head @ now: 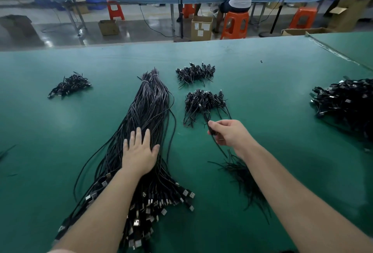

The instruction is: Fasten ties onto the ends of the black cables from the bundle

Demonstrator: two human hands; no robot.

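A long bundle of black cables (pixel 150 109) lies on the green table (pixel 262 75), tied at its far end, with USB plugs fanned out near me. My left hand (pixel 139 151) rests flat on the middle of the bundle, fingers straight. My right hand (pixel 227 132) pinches a coiled black cable (pixel 212 130) just in front of a pile of coiled, tied cables (pixel 204 102). A loose heap of black ties (pixel 242 178) lies under my right forearm.
Another pile of coiled cables (pixel 194 73) lies farther back, a third pile (pixel 69 86) at the left, and a big heap of cables (pixel 347 103) at the right edge. Beyond the table, a person sits on an orange stool (pixel 235 25) among cardboard boxes.
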